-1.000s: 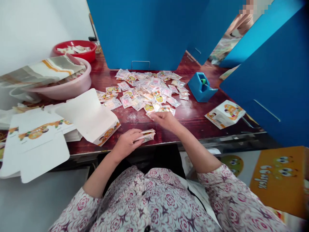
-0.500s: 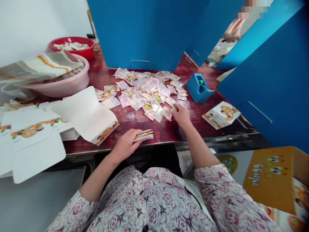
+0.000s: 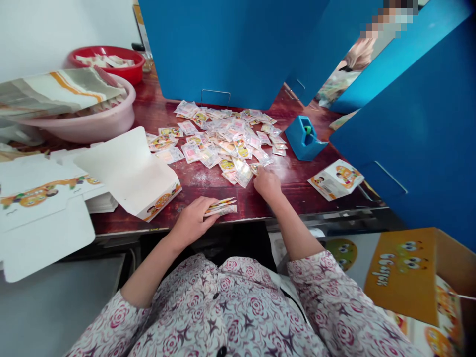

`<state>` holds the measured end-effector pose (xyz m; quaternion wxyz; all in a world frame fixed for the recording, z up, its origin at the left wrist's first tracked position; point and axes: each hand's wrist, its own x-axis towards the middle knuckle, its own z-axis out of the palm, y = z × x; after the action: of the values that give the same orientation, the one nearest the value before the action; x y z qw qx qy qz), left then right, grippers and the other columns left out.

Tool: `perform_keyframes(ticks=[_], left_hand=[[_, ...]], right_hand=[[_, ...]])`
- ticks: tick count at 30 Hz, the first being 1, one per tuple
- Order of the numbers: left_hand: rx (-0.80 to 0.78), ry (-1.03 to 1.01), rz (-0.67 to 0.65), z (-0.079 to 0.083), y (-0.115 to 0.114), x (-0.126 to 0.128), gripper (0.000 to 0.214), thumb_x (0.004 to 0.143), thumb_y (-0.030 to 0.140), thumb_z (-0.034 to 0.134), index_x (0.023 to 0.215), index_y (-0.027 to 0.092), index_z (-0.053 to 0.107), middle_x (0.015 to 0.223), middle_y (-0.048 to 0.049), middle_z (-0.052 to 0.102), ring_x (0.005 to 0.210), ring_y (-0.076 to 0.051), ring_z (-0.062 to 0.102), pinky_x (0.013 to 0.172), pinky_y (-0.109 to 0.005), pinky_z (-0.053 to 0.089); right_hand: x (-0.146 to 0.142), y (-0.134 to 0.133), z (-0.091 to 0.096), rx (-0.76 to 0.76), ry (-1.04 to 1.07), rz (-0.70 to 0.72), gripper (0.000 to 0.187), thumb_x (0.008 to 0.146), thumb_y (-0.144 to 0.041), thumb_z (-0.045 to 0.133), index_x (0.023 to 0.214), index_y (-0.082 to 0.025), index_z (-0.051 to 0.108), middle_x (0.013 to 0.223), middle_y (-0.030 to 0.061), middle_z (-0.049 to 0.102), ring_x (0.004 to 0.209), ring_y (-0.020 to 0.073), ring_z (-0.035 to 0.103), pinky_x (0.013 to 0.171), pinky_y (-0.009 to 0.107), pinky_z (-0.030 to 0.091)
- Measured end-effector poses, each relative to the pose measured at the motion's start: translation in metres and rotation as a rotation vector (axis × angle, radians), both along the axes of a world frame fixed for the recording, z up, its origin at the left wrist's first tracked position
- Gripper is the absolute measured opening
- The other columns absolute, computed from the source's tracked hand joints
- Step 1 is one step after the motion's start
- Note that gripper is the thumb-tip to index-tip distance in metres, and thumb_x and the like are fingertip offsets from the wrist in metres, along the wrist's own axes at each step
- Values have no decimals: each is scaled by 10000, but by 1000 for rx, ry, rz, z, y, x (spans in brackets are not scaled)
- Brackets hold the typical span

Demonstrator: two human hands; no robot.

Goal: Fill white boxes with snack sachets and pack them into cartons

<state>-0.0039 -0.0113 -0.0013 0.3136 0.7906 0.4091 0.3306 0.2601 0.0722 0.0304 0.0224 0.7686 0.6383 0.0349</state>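
Note:
My left hand is closed around a small stack of sachets just above the front edge of the table. Flat sachets with clear, pink and yellow printing lie in a loose pile across the middle. At the pile's near right edge, my right hand has its fingers curled and pinched on a sachet, mostly covered by the fingers. An open white carton with an orange printed side lies left of my left hand.
Flattened cartons are stacked at left, near a pink basin and a red basin. A blue tape dispenser and a small printed box sit right. Blue partitions stand behind; a large carton is low right.
My right hand has moved left and toward me along the pile's edge, and a pink sachet there is now out of sight. My left hand still holds its stack. The view has shifted slightly.

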Motion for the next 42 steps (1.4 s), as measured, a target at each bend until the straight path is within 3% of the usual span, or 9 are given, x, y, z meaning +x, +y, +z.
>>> perform_keyframes(ticks=[6,9,14,19,22,25,31,36,42], left_hand=[[19,-12,-15,-6,3,-1,221,913,238,628,1131,203,637,1066,-68,706,1013,-207,671,933,-399,556],[84,-49,-16,-11,3,-2,203,918,249,622,1109,201,673,1298,-122,632,1155,-234,639,1005,-448,537],[180,-64,2,-12,5,-5,190,896,202,618,1062,190,710,1658,-135,199,1481,-322,336,1165,-557,375],[172,-10,-89,-8,12,-11,212,882,183,617,1071,225,703,1339,-113,639,1240,-257,606,1050,-506,499],[189,6,-115,-4,16,-11,185,870,181,618,1023,243,700,1103,-58,740,1090,-228,669,984,-485,520],[164,-4,-98,-1,15,-10,212,859,201,633,1061,238,682,1085,-57,738,1054,-223,670,959,-457,529],[0,43,-27,1,15,-9,617,820,248,678,1408,216,493,1221,-122,677,1112,-265,646,993,-462,524],[14,17,-84,-2,16,-9,323,833,229,639,1155,200,650,1142,-101,677,1078,-237,643,965,-441,544],[2,-16,-79,-4,14,-7,367,797,191,642,1162,230,643,1191,-82,708,1107,-236,660,1001,-446,532]], right_hand=[[13,-10,12,123,394,-14,507,906,-139,431,1397,-113,553,1116,137,724,961,254,682,864,349,507],[-16,-24,11,124,747,220,491,881,-187,464,1358,-143,569,1082,75,728,874,193,675,822,300,521],[-64,-45,7,-204,963,610,302,876,-240,500,1086,-172,706,991,31,737,885,159,660,857,279,509],[-58,-49,17,-401,1088,664,426,948,-482,499,1120,-167,731,1053,47,751,943,193,681,871,319,535],[-39,-34,19,-271,1008,633,442,999,-455,423,1176,-178,719,1162,66,734,1074,221,668,976,376,512],[-17,-8,15,-4,655,564,381,974,-226,431,1271,-173,664,1302,97,670,1257,239,572,1113,427,401],[6,17,14,-119,43,664,430,889,-73,481,1273,-165,651,1294,139,639,1315,294,489,1173,519,254],[15,19,17,-185,161,660,227,909,-173,538,1066,-154,701,1159,139,673,1187,275,575,1068,453,417],[23,7,11,-184,298,616,424,882,-216,567,1304,-195,607,1384,134,596,1290,271,540,1089,454,418]])
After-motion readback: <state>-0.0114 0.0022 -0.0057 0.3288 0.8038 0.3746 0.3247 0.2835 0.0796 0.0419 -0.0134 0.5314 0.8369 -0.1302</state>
